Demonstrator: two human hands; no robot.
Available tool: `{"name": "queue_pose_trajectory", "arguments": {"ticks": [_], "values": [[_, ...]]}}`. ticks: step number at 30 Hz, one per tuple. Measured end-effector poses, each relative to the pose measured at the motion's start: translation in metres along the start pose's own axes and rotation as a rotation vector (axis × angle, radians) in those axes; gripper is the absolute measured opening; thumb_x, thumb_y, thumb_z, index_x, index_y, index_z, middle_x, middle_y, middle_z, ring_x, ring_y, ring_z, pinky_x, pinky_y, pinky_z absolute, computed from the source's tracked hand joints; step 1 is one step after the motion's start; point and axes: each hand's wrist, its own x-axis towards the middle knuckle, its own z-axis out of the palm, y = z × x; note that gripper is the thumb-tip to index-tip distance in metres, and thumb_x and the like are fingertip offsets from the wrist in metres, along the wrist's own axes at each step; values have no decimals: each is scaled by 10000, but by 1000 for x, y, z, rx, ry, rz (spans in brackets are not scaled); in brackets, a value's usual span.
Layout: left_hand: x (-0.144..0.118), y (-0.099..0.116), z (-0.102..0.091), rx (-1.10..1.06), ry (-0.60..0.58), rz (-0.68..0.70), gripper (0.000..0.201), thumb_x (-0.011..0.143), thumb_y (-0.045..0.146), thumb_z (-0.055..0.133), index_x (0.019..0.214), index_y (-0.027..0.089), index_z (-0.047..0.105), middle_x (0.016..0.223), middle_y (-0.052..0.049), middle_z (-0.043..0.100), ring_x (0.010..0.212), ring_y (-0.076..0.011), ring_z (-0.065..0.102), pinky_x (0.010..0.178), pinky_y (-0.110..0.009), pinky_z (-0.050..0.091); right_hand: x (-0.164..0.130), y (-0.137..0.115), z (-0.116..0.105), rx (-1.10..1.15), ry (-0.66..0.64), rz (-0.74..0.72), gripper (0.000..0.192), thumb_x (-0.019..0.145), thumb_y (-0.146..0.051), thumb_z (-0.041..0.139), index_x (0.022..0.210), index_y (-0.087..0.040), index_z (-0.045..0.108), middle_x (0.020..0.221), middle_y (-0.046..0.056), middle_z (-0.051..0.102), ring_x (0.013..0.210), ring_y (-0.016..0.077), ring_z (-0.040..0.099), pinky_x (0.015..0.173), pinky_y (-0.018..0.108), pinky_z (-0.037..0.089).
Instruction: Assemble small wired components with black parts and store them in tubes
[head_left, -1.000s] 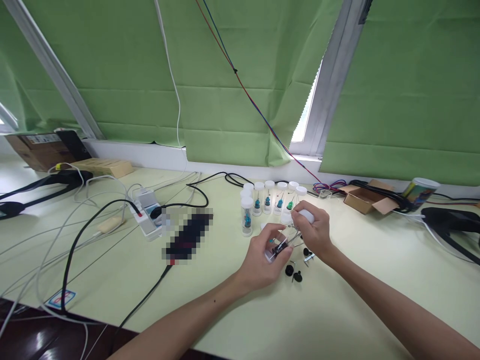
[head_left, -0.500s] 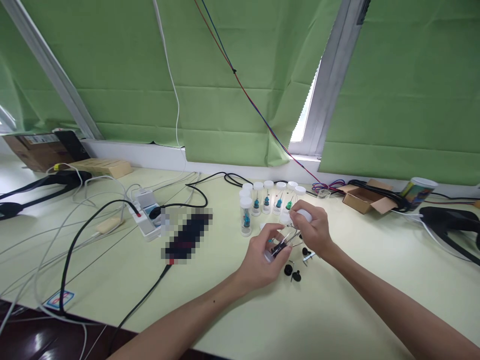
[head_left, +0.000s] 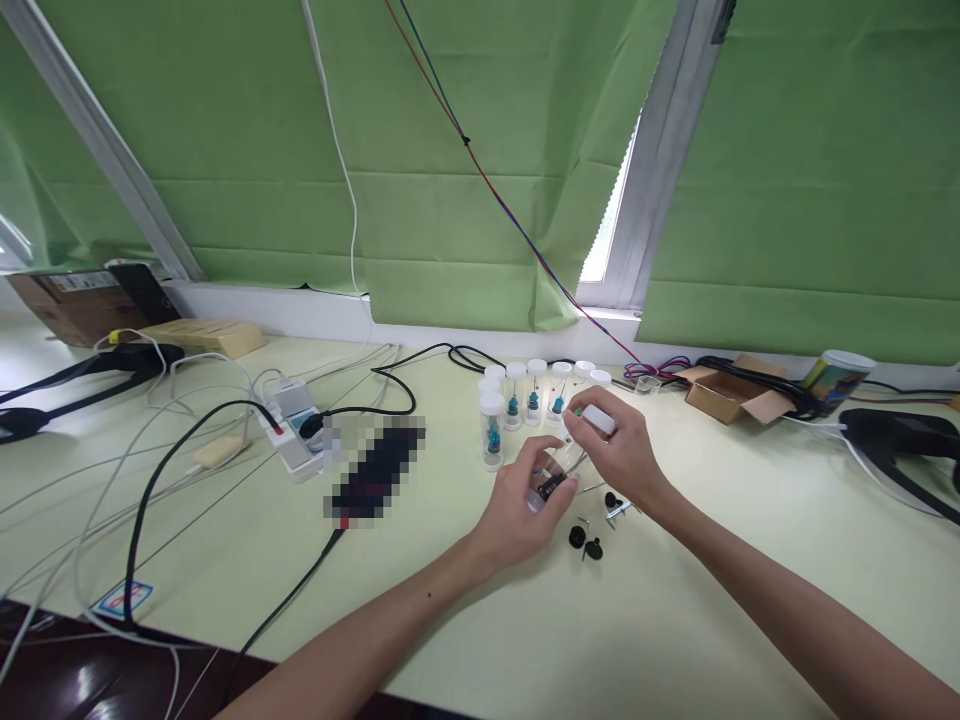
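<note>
Here the left hand (head_left: 525, 500) pinches a clear vial (head_left: 551, 478) tilted low over the desk (head_left: 675, 620), presumably steadying it, while the right hand (head_left: 619, 450) grips its white cap (head_left: 598, 420) just in front of the capped vials (head_left: 525, 400).

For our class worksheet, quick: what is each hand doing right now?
Left hand: closed on a clear vial with something black inside.
Right hand: fingers pinched on a white cap, at the vial's top.
</note>
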Motion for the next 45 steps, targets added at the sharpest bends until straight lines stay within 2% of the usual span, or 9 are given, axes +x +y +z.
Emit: {"name": "queue_pose_trajectory", "arguments": {"ticks": [3, 6, 15, 21, 31, 34, 38, 42, 45], "values": [[0, -1, -1, 13, -15, 18, 325, 929, 370, 494, 1206, 213, 428, 668, 55, 458, 521, -87, 418, 543, -225, 345, 0, -3, -1, 5, -54, 30, 140, 788, -329, 652, 851, -213, 602, 663, -17, 538, 504, 110, 420, 450, 236, 328], [-1, -2, 0, 25, -21, 12, 322, 936, 373, 480, 1210, 210, 434, 625, 72, 399, 520, -92, 383, 547, -229, 317, 0, -1, -1, -7, -80, 51, 132, 773, -323, 668, 814, -207, 619, 641, -12, 536, 522, 117, 439, 459, 237, 333], [-2, -4, 2, 96, 0, 30, 313, 932, 364, 474, 1199, 203, 448, 630, 70, 350, 571, -111, 352, 571, -238, 280, 1, -2, 1, 68, -72, 73, 69, 777, -254, 631, 750, -194, 612, 573, -42, 472, 469, 93, 356, 442, 232, 302], [-2, -4, 1, 135, 15, 64, 321, 924, 339, 485, 1209, 200, 434, 645, 60, 425, 580, -112, 360, 577, -235, 298, -1, -3, 2, 111, -79, 88, 61, 775, -227, 610, 725, -198, 589, 538, -50, 450, 487, 105, 375, 461, 231, 331], [-3, -8, 4, 129, 35, 106, 307, 917, 327, 488, 1196, 207, 440, 630, 71, 329, 570, -112, 344, 564, -235, 286, 2, -5, -1, 153, -121, 99, 49, 766, -210, 609, 723, -189, 619, 668, -10, 560, 548, 115, 448, 488, 231, 373], [-2, -5, 3, 128, 56, 100, 287, 916, 313, 495, 1179, 209, 447, 632, 69, 343, 579, -111, 352, 572, -236, 294, 1, -5, 1, 172, -104, 141, 69, 785, -260, 645, 798, -194, 633, 599, -38, 486, 504, 100, 389, 461, 226, 335], [0, -1, 3, 107, 135, 97, 285, 904, 318, 526, 1157, 215, 446, 674, 51, 446, 599, -110, 399, 597, -241, 337, -1, -4, 5, 259, -85, 201, 209, 802, -353, 673, 950, -221, 609, 551, -80, 363, 479, 93, 330, 433, 215, 301], [2, 2, 2, 73, 229, 120, 329, 869, 321, 588, 1147, 220, 444, 708, 38, 510, 617, -112, 460, 605, -240, 375, 0, -6, 6, 351, -106, 214, 307, 788, -390, 693, 1023, -231, 574, 597, -72, 427, 500, 94, 389, 430, 211, 336], [2, 3, 1, 55, 286, 118, 336, 856, 322, 612, 1132, 221, 449, 727, 25, 558, 653, -127, 526, 631, -252, 413, 1, -8, 6, 419, -170, 203, 341, 774, -387, 710, 1033, -218, 568, 648, -58, 475, 510, 91, 422, 437, 221, 363]]}}
